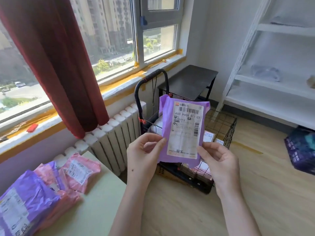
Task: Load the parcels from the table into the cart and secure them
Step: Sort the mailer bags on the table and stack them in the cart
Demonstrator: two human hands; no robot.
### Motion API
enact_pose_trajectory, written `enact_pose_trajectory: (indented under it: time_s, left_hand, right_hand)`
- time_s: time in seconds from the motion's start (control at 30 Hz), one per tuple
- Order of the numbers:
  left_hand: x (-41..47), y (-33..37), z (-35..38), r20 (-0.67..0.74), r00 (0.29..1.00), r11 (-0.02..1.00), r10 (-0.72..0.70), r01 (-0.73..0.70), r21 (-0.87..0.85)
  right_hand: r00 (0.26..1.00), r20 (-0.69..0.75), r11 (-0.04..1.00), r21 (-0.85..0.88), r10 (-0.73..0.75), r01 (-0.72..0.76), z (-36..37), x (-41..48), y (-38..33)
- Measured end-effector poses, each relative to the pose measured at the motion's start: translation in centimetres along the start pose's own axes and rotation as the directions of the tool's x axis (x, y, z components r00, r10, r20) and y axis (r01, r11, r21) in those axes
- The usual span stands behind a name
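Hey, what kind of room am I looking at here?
Probably a room in a high-rise flat, used for sorting parcels: a radiator under a window facing tower blocks, white shelves, and a wire cart.

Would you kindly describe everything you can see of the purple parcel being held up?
The purple parcel is a flat, soft plastic mailing bag with a large white barcoded shipping label facing the camera. It is held upright in front of the wire cart. The left hand pinches its lower left edge, and the right hand grips its lower right corner.
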State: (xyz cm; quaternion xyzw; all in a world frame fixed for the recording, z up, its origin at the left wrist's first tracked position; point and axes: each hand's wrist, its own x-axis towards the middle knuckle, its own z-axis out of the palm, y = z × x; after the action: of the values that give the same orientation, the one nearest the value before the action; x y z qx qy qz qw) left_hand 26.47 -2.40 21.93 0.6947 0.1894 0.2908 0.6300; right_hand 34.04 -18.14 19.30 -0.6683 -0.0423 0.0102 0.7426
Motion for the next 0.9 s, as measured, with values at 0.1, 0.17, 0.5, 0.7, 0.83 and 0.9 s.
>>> enact_pose_trajectory:
  time_s: [0.1, 0.17, 0.5, 0.7, 0.83, 0.9]
  left_hand:
    - [1.0, -0.5, 2.4, 0.05, 0.998, 0.999, -0.042, 0.042, 0.013]
    - [1.9, -1.0, 3.8, 0.066, 0.996, 0.998, -0.063, 0.062, 0.016]
    - [12.1, -4.9, 10.9, 0.16, 0.983, 0.994, -0.094, 0.082, 0.077]
    - [20.2, -7.5, 14.3, 0.263, 0.958, 0.99, -0.114, 0.086, 0.116]
    - [24.1, -10.2, 16.1, 0.293, 0.947, 0.981, -0.135, 0.087, 0.171]
    - [25.5, -11.8, 17.4, 0.319, 0.931, 0.974, -0.175, 0.117, 0.193]
  right_hand:
    - [0.998, -0.057, 1.0, 0.005, -0.001, 0.002, -1.5, 1.6, 0.4]
    - [0.997, -0.079, 1.0, 0.015, 0.011, -0.01, -2.1, 2.7, 0.8]
    - [0.983, -0.178, 0.998, -0.051, 0.033, -0.043, -2.3, 12.1, 2.9]
    - [0.971, -0.237, 0.988, -0.137, 0.043, -0.077, -0.3, 19.3, 4.6]
    - [0.958, -0.284, 0.982, -0.16, 0.047, -0.096, 0.7, 22.6, 6.3]
    - [0.949, -0.311, 0.981, -0.16, 0.055, -0.11, 0.5, 24.1, 7.6]
